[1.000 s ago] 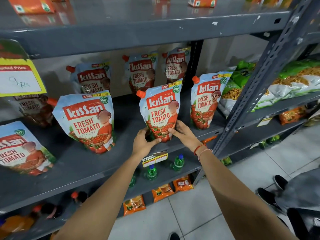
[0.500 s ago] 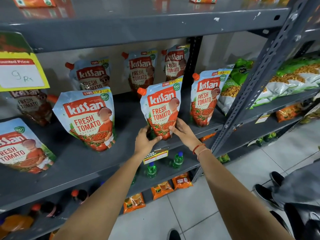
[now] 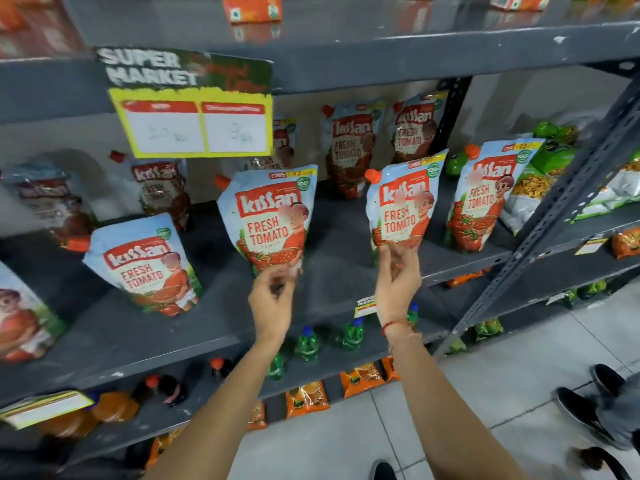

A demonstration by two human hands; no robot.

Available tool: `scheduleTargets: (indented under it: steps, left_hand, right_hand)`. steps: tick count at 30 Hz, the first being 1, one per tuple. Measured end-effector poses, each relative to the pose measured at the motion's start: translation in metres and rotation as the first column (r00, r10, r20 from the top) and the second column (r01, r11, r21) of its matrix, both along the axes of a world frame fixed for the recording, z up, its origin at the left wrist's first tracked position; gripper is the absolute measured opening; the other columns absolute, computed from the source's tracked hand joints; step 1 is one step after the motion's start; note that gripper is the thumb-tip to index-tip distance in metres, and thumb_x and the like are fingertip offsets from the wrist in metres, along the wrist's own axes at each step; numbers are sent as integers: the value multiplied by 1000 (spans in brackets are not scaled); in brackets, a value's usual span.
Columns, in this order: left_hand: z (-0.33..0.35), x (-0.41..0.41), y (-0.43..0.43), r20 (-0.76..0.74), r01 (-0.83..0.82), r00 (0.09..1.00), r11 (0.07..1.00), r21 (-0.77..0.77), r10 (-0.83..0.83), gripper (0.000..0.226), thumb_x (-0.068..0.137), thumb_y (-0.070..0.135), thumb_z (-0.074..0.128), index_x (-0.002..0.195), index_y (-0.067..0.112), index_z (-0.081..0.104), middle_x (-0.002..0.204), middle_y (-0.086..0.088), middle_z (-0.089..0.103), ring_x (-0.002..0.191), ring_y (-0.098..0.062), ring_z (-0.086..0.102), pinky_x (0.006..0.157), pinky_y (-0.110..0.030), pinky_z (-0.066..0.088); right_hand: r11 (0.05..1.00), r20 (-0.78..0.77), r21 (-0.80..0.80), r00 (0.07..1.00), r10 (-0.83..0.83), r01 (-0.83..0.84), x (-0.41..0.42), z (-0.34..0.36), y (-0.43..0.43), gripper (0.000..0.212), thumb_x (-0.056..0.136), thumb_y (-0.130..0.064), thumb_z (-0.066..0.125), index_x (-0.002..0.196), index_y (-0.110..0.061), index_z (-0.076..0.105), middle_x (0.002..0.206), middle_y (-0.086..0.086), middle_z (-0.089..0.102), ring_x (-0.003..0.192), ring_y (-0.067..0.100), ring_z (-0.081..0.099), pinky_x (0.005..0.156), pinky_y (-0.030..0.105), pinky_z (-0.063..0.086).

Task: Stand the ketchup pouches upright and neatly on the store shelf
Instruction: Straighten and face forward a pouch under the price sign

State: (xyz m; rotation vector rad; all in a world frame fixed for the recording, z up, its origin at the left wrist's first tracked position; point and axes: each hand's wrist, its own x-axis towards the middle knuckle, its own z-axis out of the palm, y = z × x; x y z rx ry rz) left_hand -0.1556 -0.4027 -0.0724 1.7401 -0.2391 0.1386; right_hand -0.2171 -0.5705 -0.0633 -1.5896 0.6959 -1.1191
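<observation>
Several blue-and-red ketchup pouches stand on the grey middle shelf (image 3: 332, 271). My left hand (image 3: 273, 296) pinches the bottom edge of a front-row pouch (image 3: 273, 216), which leans a little to the left. My right hand (image 3: 398, 282) grips the bottom of the neighbouring front pouch (image 3: 403, 206), which stands upright with its orange cap at the top left. Another front pouch (image 3: 485, 199) stands to the right by the upright post. A tilted pouch (image 3: 145, 265) sits to the left. More pouches (image 3: 349, 147) line the back row. Both hands are blurred.
A yellow price sign (image 3: 194, 126) hangs from the upper shelf edge and hides part of the back row. Green snack bags (image 3: 554, 157) lie past the slanted post (image 3: 561, 202). Green bottles (image 3: 306, 344) and orange packets (image 3: 306, 398) fill the lower shelves. A person's shoes (image 3: 581, 400) are at bottom right.
My left hand has left the pouch that both hands held and moved left to the neighbouring pouch. My right hand stays on the first pouch. The view has swung left.
</observation>
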Motion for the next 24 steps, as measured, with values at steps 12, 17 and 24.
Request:
scheduleTargets:
  steps: [12,17,24]
  left_hand:
    - [4,76,53,-299,360,907,915,184,-297,78,71,29,78,136,19,36,138,-5,50,126,-22,47,107,-43,39]
    - [3,64,47,-281,380,909,889,254,-308,76,76,30,73,139,14,33,141,-6,47,130,-24,44,106,-37,36]
    - [-8,40,35,-225,379,917,893,242,-328,78,72,30,77,136,14,37,137,-7,52,126,-24,49,105,-43,42]
  right_hand:
    - [640,-265,388,585,766,-663,76,11,60,65,80,-29,72,135,-11,42,133,8,56,121,21,53,107,42,42]
    - [678,-288,337,613,735,-654,59,9,48,53,81,-18,71,127,-7,47,123,9,61,116,21,56,100,32,44]
    - [706,-265,332,656,707,-626,31,-4,27,47,78,-23,74,120,-16,53,122,9,64,118,21,57,108,40,40]
